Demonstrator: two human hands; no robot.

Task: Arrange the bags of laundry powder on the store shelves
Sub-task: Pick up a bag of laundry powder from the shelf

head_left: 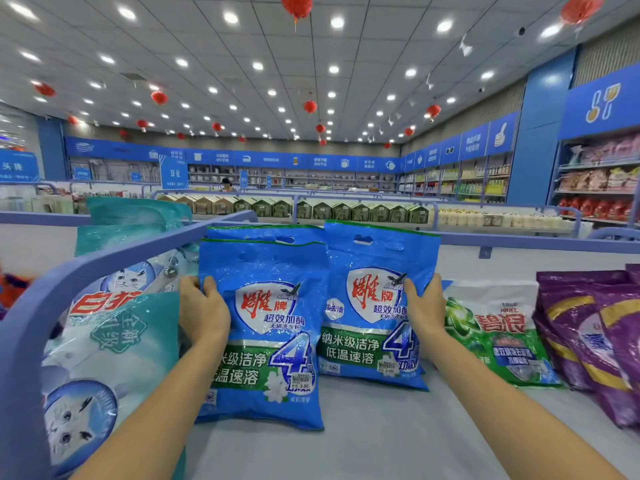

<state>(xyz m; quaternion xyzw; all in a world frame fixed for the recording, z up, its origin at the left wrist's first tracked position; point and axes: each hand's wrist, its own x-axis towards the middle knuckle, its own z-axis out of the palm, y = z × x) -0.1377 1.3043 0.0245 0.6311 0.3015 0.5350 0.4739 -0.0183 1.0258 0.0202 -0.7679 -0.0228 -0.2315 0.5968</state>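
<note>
While both hands bracket the blue pair, log the setting first. The shelf deck [346, 445] is pale grey, and a blue rail [104, 251] curves round outside the left forearm. White-and-teal bags [104, 341] are stacked just outside the left hand. A green-and-white bag [502, 337] lies just outside the right hand, with purple bags [588, 341] beyond it.

Between the hands are the left blue bag [273, 341] and the right blue bag [367, 306], both laundry powder, propped up side by side. Their inner edges touch or slightly overlap; cannot tell which. A rear blue bag [263, 233] shows above the left one, directly behind it.

The left hand [202, 310] grips the outer edge of the left bag, thumb on the front face and fingers curled behind. The right hand [424, 306] grips the outer edge of the right bag the same way.

Step, as judged: squaring the pair. The left bag's foot sits nearer the wrists than the right's.
- Press inward evenly.
- Slide the left foot back until the bottom edges line up, labels forward.
- Powder shifts, so steady the body of each bag, not only the film edge.
- Let go only once both bags lean steady.
</note>
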